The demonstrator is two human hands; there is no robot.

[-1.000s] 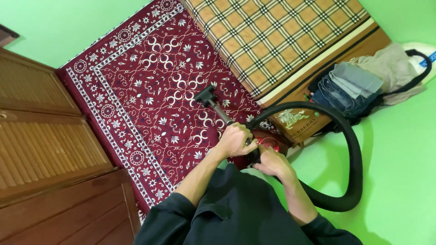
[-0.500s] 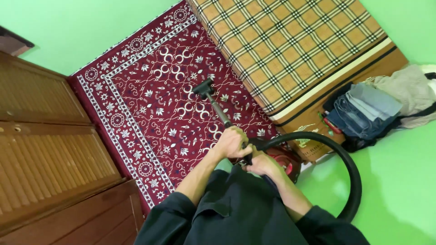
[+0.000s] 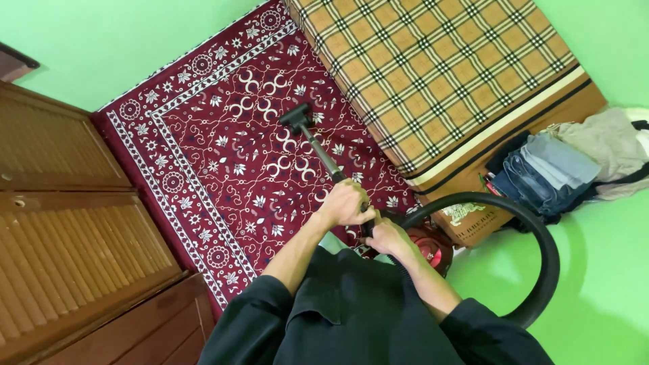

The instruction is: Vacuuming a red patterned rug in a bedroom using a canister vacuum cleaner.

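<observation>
One vacuum wand (image 3: 318, 145) slants up from mid-frame, its nozzle (image 3: 295, 116) on the maroon rug (image 3: 223, 169); left hand (image 3: 346, 203) and right hand (image 3: 389, 238) each have fingers wrapped closed around its handle. One black hose (image 3: 541, 270) loops at lower right past one red canister (image 3: 433, 247); a hard push could likely snag the hose or bump the one checked mattress (image 3: 433, 74).

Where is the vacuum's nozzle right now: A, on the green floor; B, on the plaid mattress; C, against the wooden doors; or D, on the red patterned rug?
D: the nozzle sits on the rug, beside but apart from the mattress, with both the left hand and right hand gripping the wand.
</observation>
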